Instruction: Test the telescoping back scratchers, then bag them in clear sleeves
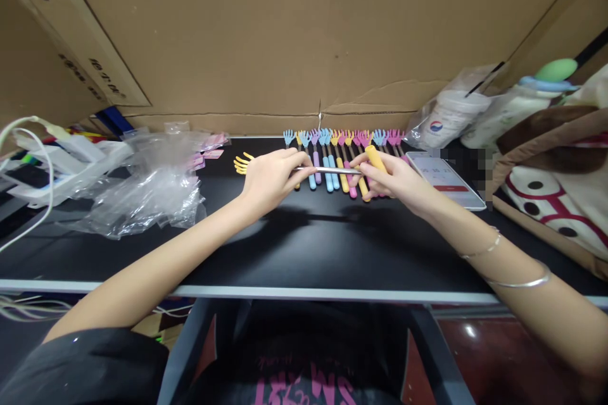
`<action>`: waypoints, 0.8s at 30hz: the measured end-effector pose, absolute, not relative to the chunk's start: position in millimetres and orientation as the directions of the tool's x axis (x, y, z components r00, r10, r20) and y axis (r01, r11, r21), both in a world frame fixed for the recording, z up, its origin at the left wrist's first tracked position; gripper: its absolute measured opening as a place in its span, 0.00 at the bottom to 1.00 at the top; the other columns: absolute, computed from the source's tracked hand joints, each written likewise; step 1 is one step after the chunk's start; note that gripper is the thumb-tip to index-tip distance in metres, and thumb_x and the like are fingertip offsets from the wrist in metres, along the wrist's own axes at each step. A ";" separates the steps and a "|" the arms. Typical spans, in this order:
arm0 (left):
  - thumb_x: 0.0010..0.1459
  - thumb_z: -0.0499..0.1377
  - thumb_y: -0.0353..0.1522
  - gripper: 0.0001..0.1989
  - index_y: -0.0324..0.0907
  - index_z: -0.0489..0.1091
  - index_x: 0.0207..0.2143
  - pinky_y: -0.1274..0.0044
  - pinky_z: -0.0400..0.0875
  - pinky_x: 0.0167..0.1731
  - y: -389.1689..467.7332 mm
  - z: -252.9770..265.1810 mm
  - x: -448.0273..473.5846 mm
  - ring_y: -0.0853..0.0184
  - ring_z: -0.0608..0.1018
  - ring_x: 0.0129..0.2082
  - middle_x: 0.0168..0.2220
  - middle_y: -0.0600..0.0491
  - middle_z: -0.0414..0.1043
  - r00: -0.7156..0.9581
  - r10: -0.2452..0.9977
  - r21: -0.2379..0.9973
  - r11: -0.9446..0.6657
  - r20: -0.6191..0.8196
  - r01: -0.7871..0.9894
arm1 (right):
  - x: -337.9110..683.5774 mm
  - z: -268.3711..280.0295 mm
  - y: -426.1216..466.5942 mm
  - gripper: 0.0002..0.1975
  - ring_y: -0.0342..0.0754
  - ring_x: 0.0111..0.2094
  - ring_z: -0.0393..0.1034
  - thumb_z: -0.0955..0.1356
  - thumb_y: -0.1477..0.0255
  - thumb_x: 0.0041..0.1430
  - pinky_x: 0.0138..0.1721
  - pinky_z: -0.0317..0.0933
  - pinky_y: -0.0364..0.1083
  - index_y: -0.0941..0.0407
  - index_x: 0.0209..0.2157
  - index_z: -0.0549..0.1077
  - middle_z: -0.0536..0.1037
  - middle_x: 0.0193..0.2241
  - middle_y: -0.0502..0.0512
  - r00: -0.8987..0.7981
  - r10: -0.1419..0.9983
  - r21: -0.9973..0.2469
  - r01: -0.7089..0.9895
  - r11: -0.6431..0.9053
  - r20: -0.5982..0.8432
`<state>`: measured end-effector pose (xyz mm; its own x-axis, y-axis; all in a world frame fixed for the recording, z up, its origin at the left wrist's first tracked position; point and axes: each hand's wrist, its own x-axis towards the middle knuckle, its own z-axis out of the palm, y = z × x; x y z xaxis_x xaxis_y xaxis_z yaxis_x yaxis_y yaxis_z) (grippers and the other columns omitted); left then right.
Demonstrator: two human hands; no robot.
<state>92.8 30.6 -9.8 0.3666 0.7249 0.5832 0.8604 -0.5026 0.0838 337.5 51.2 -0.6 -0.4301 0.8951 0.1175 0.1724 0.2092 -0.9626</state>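
Above the desk, my left hand pinches the metal rod of a back scratcher. Its yellow hand-shaped head sticks out to the left of that hand. At the other end of the rod, my right hand is closed around a yellow handle that slants upward, with the rod's end at its fingers. Whether the handle is joined to the rod, I cannot tell. Behind my hands lies a row of back scratchers with blue, yellow, purple and pink heads and handles, such as a blue handle.
Crumpled clear plastic bags lie left, beside a white power strip with cables. A phone lies right, near a bagged cup, a bottle and a cloth bag. Cardboard stands behind the desk.
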 end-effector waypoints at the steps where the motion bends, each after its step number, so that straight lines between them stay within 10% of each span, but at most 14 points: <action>1: 0.66 0.49 0.44 0.17 0.45 0.72 0.34 0.77 0.53 0.25 30.6 -9.9 92.6 0.68 0.75 0.32 0.31 0.56 0.75 0.356 0.744 0.110 -0.496 0.565 0.861 | 336.0 -1.5 49.9 0.17 0.37 0.17 0.61 0.71 0.58 0.53 0.21 0.66 0.42 0.56 0.36 0.69 0.76 0.26 0.52 -0.437 0.891 -0.959 0.181 0.219 0.121; 13: 0.67 0.50 0.41 0.13 0.47 0.70 0.45 0.80 0.56 0.25 22.3 -19.5 97.9 0.70 0.79 0.35 0.41 0.58 0.78 0.530 0.726 0.036 -0.604 0.439 0.796 | 331.0 -19.4 48.6 0.18 0.41 0.20 0.63 0.67 0.54 0.57 0.16 0.58 0.40 0.56 0.37 0.66 0.71 0.22 0.49 -0.507 0.848 -0.864 0.347 0.364 0.153; 24: 0.66 0.48 0.43 0.16 0.49 0.72 0.44 0.78 0.51 0.22 33.5 -16.9 86.8 0.66 0.79 0.30 0.35 0.57 0.79 0.501 0.715 -0.121 -0.513 0.487 0.850 | 344.1 0.5 47.0 0.13 0.43 0.23 0.68 0.62 0.63 0.62 0.27 0.55 0.42 0.53 0.42 0.73 0.77 0.26 0.48 -0.515 0.788 -0.300 0.735 0.608 0.337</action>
<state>86.8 33.5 -16.9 0.5012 0.7154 0.4868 0.8499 -0.5129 -0.1212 344.1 47.0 0.5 -0.5147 0.7882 0.3374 0.7347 0.6083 -0.3002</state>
